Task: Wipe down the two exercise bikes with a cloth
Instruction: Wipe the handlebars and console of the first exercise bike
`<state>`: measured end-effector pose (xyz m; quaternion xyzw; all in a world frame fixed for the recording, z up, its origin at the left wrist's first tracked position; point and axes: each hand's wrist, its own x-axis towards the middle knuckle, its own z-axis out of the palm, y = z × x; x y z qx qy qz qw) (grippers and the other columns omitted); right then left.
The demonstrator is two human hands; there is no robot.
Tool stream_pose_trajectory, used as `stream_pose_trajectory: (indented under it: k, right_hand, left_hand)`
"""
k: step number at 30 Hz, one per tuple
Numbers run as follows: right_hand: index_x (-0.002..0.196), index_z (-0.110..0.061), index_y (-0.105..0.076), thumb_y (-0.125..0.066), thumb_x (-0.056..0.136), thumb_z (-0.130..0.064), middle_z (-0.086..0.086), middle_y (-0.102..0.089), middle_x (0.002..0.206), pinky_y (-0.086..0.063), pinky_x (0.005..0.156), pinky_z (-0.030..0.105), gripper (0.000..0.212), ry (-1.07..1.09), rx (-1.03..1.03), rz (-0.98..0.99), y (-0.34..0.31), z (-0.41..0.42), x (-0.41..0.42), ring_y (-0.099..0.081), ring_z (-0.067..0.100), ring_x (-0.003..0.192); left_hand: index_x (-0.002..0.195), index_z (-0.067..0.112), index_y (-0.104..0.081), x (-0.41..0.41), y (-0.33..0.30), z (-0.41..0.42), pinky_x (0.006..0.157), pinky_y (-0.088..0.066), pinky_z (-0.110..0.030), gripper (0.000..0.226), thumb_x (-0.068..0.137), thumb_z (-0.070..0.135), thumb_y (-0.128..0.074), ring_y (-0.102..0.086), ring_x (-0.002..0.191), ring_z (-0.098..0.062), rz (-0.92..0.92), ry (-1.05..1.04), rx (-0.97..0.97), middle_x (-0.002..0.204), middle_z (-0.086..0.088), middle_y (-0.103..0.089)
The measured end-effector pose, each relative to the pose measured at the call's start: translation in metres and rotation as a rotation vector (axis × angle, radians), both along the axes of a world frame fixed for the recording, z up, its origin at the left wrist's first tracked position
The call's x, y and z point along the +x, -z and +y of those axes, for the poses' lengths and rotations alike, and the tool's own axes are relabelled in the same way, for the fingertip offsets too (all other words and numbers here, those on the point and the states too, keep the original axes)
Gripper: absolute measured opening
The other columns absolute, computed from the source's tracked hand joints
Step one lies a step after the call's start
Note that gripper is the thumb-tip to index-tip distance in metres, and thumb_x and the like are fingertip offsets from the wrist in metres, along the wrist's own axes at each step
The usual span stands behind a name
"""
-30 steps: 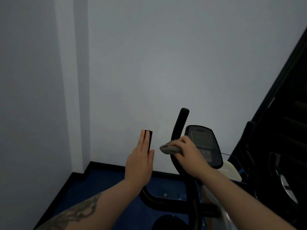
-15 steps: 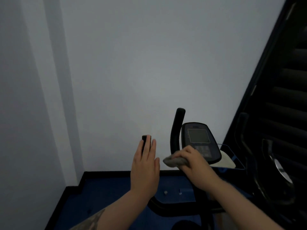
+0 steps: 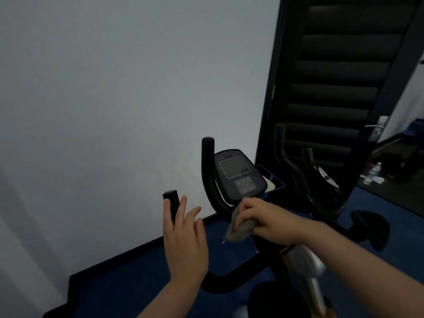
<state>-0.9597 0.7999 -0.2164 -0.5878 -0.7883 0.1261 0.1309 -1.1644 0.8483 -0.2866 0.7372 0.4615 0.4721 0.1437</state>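
Observation:
The near exercise bike stands in front of me, with a dark console [image 3: 238, 174] between two black upright handlebars. My right hand [image 3: 263, 220] grips a grey cloth [image 3: 238, 229] and holds it against the lower part of the right handlebar [image 3: 207, 171], just below the console. My left hand [image 3: 183, 235] is flat, fingers straight, resting against the left handlebar grip [image 3: 171, 198]. A second bike [image 3: 307, 177] stands to the right, with its black saddle [image 3: 370, 226] low at the right.
A white wall fills the left and centre. A dark stair-like structure [image 3: 332, 88] rises at the right. The floor [image 3: 137, 278] is blue with a black skirting. Bottles [image 3: 372, 173] and clutter sit on the floor at the far right.
The view has swung to the right, bringing the second bike into view. My right hand with the cloth slid down the handlebar to below the console. My left hand stays on the left grip.

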Motion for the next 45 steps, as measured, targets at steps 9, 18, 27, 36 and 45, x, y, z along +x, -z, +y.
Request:
stream_pose_trajectory:
  k: [9,18,27,36,45]
  right_hand:
    - [0.111,-0.024,-0.067,-0.061,0.087,-0.007,-0.012,-0.045,0.111,-0.040,0.096,0.026,0.029,0.240,0.244,0.199,0.025,-0.008,-0.025,-0.045,0.006,0.109]
    - [0.109,-0.021,-0.070,-0.065,0.087,-0.006,-0.012,-0.046,0.103,-0.041,0.092,0.021,0.027,0.381,0.230,0.250,0.014,-0.014,-0.019,-0.050,0.006,0.101]
    - [0.104,-0.035,-0.067,-0.064,0.088,-0.008,-0.020,-0.045,0.102,-0.036,0.086,0.012,0.031,0.449,-0.138,0.146,0.014,-0.083,0.001,-0.046,-0.009,0.095]
    - [0.100,-0.049,-0.060,-0.071,0.082,-0.042,-0.021,-0.045,0.104,-0.037,0.085,0.008,0.022,0.646,0.151,0.340,0.047,-0.081,-0.026,-0.048,-0.006,0.100]
    - [0.093,-0.037,-0.066,-0.066,0.089,-0.036,-0.011,-0.050,0.106,-0.039,0.086,0.011,0.003,0.758,0.291,0.384,0.025,-0.042,-0.037,-0.051,-0.002,0.099]
  left_hand:
    - [0.119,0.017,-0.064,-0.015,0.003,0.007,0.117,-0.016,-0.052,0.027,0.094,0.015,-0.058,-0.005,0.149,-0.029,0.116,0.148,0.125,0.156,-0.005,-0.031]
    - [0.088,0.024,-0.070,-0.038,-0.021,0.057,0.092,-0.039,-0.028,0.030,0.095,0.033,-0.042,-0.060,0.081,-0.008,0.486,0.653,0.458,0.087,0.013,-0.067]
    - [0.046,0.017,-0.045,-0.030,0.002,0.060,0.058,-0.032,-0.029,0.045,0.091,0.020,-0.044,-0.036,0.045,-0.012,0.137,0.602,0.600,0.045,0.007,-0.042]
    - [0.047,0.016,-0.046,-0.028,0.008,0.066,0.058,-0.030,-0.029,0.044,0.091,0.020,-0.045,-0.036,0.045,-0.014,0.137,0.643,0.622,0.046,0.006,-0.042]
    - [0.046,0.017,-0.047,-0.028,0.009,0.069,0.059,-0.027,-0.027,0.044,0.090,0.021,-0.045,-0.037,0.044,-0.014,0.134,0.660,0.627,0.045,0.007,-0.043]
